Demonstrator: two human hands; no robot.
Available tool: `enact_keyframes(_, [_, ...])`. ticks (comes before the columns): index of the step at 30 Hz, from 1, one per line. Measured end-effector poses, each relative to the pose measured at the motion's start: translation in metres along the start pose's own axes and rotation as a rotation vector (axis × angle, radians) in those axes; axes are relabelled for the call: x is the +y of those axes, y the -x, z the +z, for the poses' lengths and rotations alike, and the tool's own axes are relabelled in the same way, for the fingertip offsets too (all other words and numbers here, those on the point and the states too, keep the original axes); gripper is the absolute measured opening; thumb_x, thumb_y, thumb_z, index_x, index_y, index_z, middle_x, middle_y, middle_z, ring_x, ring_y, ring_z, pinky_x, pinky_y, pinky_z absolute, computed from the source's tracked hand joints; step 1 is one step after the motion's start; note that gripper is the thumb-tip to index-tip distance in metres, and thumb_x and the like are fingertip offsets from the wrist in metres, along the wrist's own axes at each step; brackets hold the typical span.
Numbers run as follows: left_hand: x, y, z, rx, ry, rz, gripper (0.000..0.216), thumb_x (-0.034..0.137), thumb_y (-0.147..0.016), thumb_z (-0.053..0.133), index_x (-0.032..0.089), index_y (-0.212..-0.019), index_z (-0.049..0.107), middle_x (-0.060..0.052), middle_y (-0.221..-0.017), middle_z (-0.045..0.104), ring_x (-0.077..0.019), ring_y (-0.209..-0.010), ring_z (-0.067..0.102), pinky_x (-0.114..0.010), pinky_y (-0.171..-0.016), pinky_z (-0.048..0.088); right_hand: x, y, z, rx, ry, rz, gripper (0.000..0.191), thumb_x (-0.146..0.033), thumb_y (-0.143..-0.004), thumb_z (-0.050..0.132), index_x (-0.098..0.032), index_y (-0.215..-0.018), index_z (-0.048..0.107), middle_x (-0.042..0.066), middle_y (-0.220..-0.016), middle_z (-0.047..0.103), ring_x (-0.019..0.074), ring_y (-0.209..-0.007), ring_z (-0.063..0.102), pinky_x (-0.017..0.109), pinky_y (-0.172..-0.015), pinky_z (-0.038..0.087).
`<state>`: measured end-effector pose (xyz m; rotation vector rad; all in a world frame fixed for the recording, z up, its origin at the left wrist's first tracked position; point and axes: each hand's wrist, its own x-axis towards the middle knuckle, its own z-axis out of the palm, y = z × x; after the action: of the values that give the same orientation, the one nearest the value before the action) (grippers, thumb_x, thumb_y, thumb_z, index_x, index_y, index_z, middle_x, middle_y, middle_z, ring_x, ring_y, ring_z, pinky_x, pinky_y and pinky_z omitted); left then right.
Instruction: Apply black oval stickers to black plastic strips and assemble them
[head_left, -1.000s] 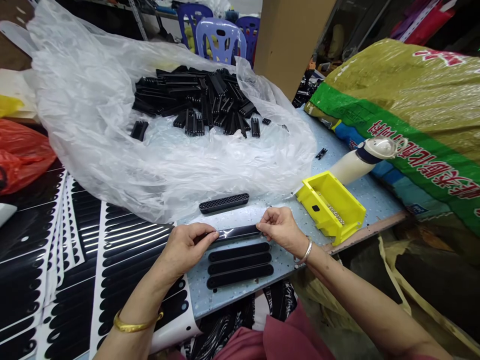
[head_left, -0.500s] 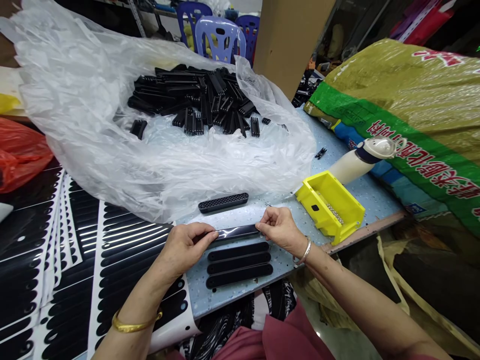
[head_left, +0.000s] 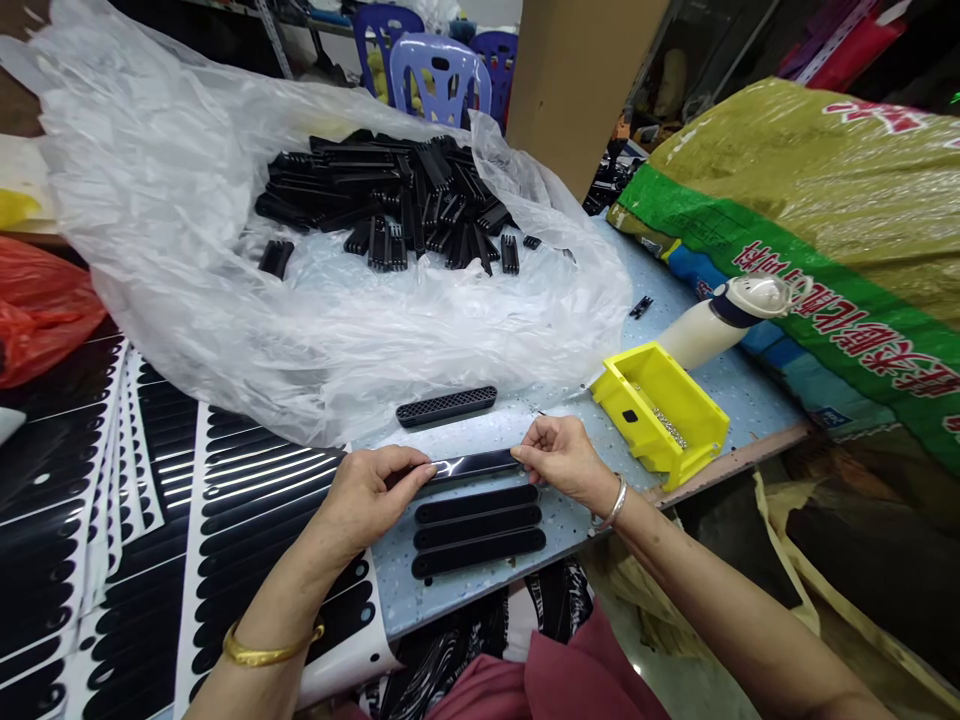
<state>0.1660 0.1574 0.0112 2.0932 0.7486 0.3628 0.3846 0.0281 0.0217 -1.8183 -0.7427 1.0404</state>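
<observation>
A glossy black sticker strip [head_left: 477, 465] is stretched level between my two hands. My left hand [head_left: 379, 490] pinches its left end between thumb and finger, and my right hand [head_left: 561, 455] pinches the right end. Just below it, three black plastic bars [head_left: 478, 526] with rounded ends lie side by side on the blue speckled table [head_left: 450, 602]. Beyond the strip rests another black bar [head_left: 447, 406], its lattice side up. Left of my hands are white backing sheets [head_left: 190, 540] bearing rows of black stickers with rounded ends.
A large clear plastic bag [head_left: 225, 330] spreads across the table under a heap of black plastic parts [head_left: 405, 190]. On the right stand a yellow bin [head_left: 634, 385] with small metal pieces, a white bottle [head_left: 697, 335] and a big printed sack [head_left: 810, 200]. A red bag [head_left: 45, 310] sits left.
Almost nothing differs. Both hands keep their pinch on the sticker strip, with only a very slight shift of the right hand.
</observation>
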Motion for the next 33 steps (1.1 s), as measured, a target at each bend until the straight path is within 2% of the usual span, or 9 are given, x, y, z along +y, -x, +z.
enact_keyframes(7, [0.004, -0.001, -0.001, 0.006, -0.002, 0.014, 0.025, 0.034, -0.085, 0.058, 0.018, -0.077, 0.075, -0.003, -0.076, 0.077, -0.0183, -0.07, 0.068, -0.025, -0.064, 0.049, 0.003, 0.002, -0.006, -0.018, -0.109, -0.01, 0.03, -0.044, -0.076, 0.064, -0.017, -0.068, 0.056, -0.001, -0.057, 0.061, 0.0114, -0.045, 0.059, 0.019, -0.037, 0.044])
enact_keyframes(10, [0.004, -0.001, -0.002, 0.001, -0.011, 0.018, 0.025, 0.033, -0.085, 0.058, 0.018, -0.077, 0.076, -0.003, -0.076, 0.076, -0.0182, -0.069, 0.068, -0.025, -0.064, 0.049, 0.001, 0.003, -0.008, 0.019, 0.009, -0.155, 0.027, -0.043, -0.08, 0.06, -0.017, -0.075, 0.062, 0.0, -0.062, 0.063, 0.0121, -0.051, 0.059, 0.022, -0.044, 0.046])
enact_keyframes(13, [0.004, 0.0, -0.002, 0.004, -0.023, 0.02, 0.024, 0.033, -0.085, 0.058, 0.019, -0.079, 0.076, -0.003, -0.078, 0.077, -0.0186, -0.071, 0.068, -0.026, -0.065, 0.049, -0.002, 0.002, -0.006, 0.045, 0.264, -0.382, 0.019, -0.037, -0.074, 0.07, -0.018, -0.079, 0.069, 0.001, -0.065, 0.065, 0.0133, -0.057, 0.057, 0.025, -0.054, 0.046])
enact_keyframes(15, [0.004, 0.0, -0.002, 0.006, -0.031, 0.02, 0.023, 0.033, -0.086, 0.058, 0.019, -0.08, 0.077, -0.004, -0.08, 0.077, -0.0188, -0.073, 0.069, -0.026, -0.067, 0.05, -0.003, -0.002, -0.003, 0.003, 0.38, -0.455, 0.016, -0.033, -0.07, 0.074, -0.019, -0.072, 0.07, 0.001, -0.064, 0.063, 0.0128, -0.057, 0.054, 0.025, -0.055, 0.042])
enact_keyframes(20, [0.002, 0.001, -0.001, -0.015, -0.033, 0.027, 0.024, 0.032, -0.087, 0.057, 0.02, -0.082, 0.077, -0.004, -0.083, 0.077, -0.0188, -0.076, 0.069, -0.026, -0.07, 0.05, 0.0, -0.016, 0.001, -0.104, 0.389, -0.439, 0.028, -0.032, -0.075, 0.069, -0.019, -0.054, 0.056, -0.003, -0.054, 0.052, 0.0108, -0.052, 0.045, 0.024, -0.052, 0.034])
enact_keyframes(26, [0.002, 0.001, -0.002, -0.008, -0.021, 0.019, 0.024, 0.033, -0.087, 0.057, 0.02, -0.084, 0.078, -0.005, -0.086, 0.078, -0.0197, -0.078, 0.069, -0.027, -0.072, 0.051, 0.002, -0.02, 0.006, -0.014, 0.571, -0.553, 0.042, -0.03, -0.085, 0.058, -0.02, -0.049, 0.04, -0.002, -0.052, 0.045, 0.011, -0.052, 0.04, 0.026, -0.054, 0.03])
enact_keyframes(28, [0.002, 0.002, -0.002, 0.0, -0.029, 0.017, 0.025, 0.033, -0.087, 0.057, 0.02, -0.086, 0.078, -0.005, -0.087, 0.078, -0.0198, -0.079, 0.069, -0.027, -0.073, 0.051, -0.002, -0.02, 0.007, -0.009, 0.653, -0.62, 0.041, -0.032, -0.09, 0.054, -0.019, -0.051, 0.048, 0.001, -0.055, 0.05, 0.0126, -0.055, 0.044, 0.027, -0.057, 0.033])
enact_keyframes(30, [0.003, 0.003, -0.002, 0.018, -0.038, -0.021, 0.026, 0.036, -0.084, 0.061, 0.019, -0.093, 0.077, -0.005, -0.081, 0.077, -0.0193, -0.07, 0.068, -0.026, -0.065, 0.051, -0.008, -0.019, 0.009, -0.041, 0.692, -0.688, 0.036, -0.035, -0.092, 0.054, -0.018, -0.061, 0.061, 0.005, -0.063, 0.058, 0.015, -0.063, 0.051, 0.028, -0.063, 0.036])
enact_keyframes(33, [0.003, 0.005, -0.002, 0.018, -0.032, -0.064, 0.032, 0.038, -0.078, 0.069, 0.017, -0.099, 0.077, -0.004, -0.073, 0.075, -0.0171, -0.058, 0.063, -0.025, -0.053, 0.046, -0.015, -0.021, 0.016, -0.181, 0.673, -0.698, 0.028, -0.042, -0.085, 0.067, -0.017, -0.072, 0.07, 0.005, -0.068, 0.062, 0.0156, -0.067, 0.054, 0.027, -0.064, 0.037])
